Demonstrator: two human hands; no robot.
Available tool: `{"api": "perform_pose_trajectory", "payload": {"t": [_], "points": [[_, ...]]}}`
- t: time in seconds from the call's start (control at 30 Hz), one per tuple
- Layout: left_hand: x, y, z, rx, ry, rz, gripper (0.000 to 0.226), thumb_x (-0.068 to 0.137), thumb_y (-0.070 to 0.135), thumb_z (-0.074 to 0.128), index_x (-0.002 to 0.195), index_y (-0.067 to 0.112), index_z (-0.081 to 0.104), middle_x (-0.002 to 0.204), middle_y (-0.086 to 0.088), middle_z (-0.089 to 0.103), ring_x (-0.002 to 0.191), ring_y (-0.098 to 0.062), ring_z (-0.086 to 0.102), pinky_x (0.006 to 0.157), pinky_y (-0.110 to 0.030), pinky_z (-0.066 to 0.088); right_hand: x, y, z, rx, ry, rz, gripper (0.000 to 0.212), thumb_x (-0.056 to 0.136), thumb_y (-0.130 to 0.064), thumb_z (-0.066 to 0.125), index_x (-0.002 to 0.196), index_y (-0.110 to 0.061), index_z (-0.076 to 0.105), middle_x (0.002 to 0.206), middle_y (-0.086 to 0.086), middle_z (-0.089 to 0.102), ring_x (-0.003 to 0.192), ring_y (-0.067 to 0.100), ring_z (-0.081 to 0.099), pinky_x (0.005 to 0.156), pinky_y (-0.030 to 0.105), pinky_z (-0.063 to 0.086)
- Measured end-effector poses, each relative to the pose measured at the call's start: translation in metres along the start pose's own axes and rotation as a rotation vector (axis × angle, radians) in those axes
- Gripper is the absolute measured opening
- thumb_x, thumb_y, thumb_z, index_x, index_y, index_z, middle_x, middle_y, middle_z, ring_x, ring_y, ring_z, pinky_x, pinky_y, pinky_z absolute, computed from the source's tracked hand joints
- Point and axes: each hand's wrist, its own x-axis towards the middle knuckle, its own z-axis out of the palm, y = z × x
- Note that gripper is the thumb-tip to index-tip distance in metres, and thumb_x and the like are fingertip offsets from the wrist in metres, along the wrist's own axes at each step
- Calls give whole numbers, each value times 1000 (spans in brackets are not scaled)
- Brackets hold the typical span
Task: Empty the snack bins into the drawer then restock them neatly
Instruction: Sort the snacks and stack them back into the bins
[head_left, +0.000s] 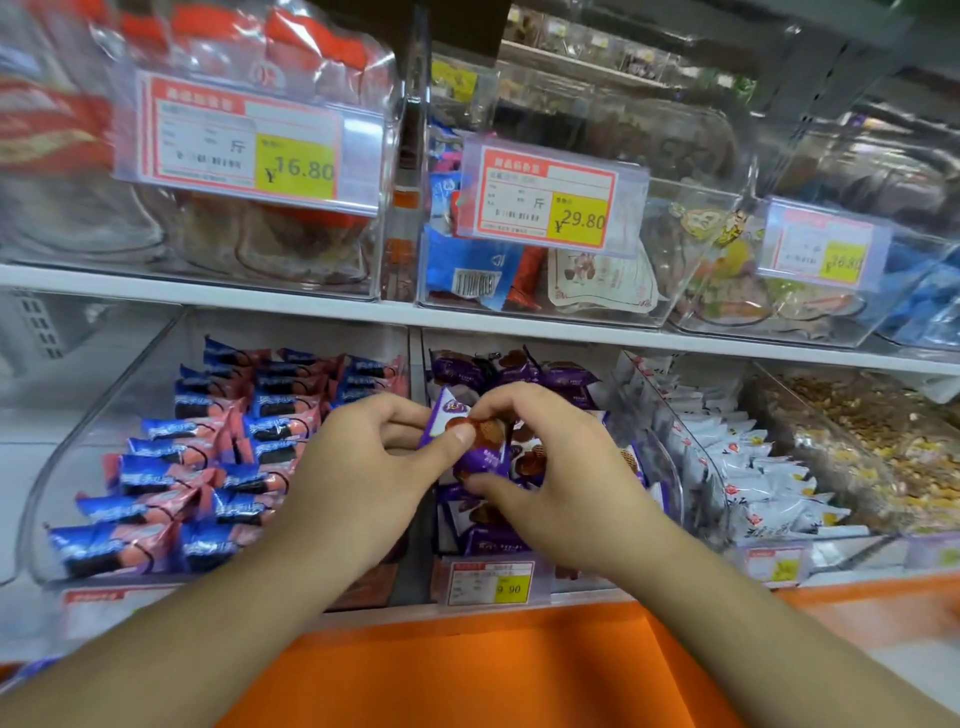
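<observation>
Both hands are pinching one purple snack packet (480, 441) over the middle bin (649, 415), at 12 o'clock: left hand (363, 462) by thumb and fingers, right hand (550, 467) likewise. Restocking seems in hand; next, laying it flat among the purple packets.

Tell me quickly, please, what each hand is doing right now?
Left hand: pinching the purple snack packet between thumb and fingers.
Right hand: fingers and thumb curled round the same packet, over the purple snack bin.
</observation>
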Motion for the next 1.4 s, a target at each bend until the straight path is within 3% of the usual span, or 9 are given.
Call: {"api": "perform_pose_trajectory", "payload": {"t": [0.23,0.53,0.73,0.9,1.0,1.1,1.17,1.3,1.4], "points": [[-8,-11,-6,650,-158,336,49,102,56,42,149,40,39,151,25,38,138,-2,37,116,-28,30,43,53,17,-225,-32,169,41,92,-22,77,127,-35,61,125,-10,68,119,15,61,100,36,52],[-8,-20,3,759,-241,489,49,107,53,35,155,41,37,160,24,31,145,4,18,118,-24,5,53,62,16,-163,-120,137,46,101,-22,66,144,-34,60,146,-10,60,132,12,56,111,31,45],[-32,-13,30,884,-505,597,63,108,61,11,164,38,-6,169,18,-18,154,-2,-23,126,-34,-10,-50,54,-20,-286,-43,243,43,105,-33,55,147,-24,52,144,-6,58,137,13,48,112,17,31],[-53,-14,46,1126,-629,465,85,99,77,8,155,29,-33,160,8,-42,149,-12,-38,127,-40,-16,-94,56,-12,-413,-427,284,93,82,-86,-7,165,-43,-7,170,-24,-18,154,1,-26,131,38,-5],[-52,-23,40,1184,-546,504,86,99,78,10,160,27,-23,165,2,-33,154,-18,-29,127,-38,-14,-90,60,-16,-510,-457,251,81,90,-80,0,161,-45,-20,168,-23,-26,150,2,-35,130,42,-11],[-52,-27,36,1226,-594,460,86,100,78,26,161,19,33,168,-6,29,155,-24,26,121,-39,14,-88,62,-17,-551,-464,231,75,101,-73,15,159,-46,-24,169,-19,-26,152,8,-36,129,44,-13],[-53,-31,41,1206,-578,462,85,99,78,30,157,17,41,163,-6,39,151,-22,34,117,-41,18,-88,62,-16,-526,-466,231,76,102,-74,20,159,-48,-23,169,-18,-27,151,9,-37,128,44,-15],[-54,-19,47,1060,-536,452,83,98,80,9,160,33,-22,166,7,-30,153,-12,-30,123,-31,-19,-88,61,-22,-366,-446,263,77,99,-76,30,159,-55,-14,169,-20,-26,152,6,-36,126,38,-16],[-49,-3,50,1055,-443,436,76,101,73,3,157,34,-29,163,11,-36,150,-7,-34,122,-33,-20,-86,60,-26,-340,-373,258,70,102,-70,26,160,-55,-10,170,-20,-22,153,7,-33,128,39,-13]]}}
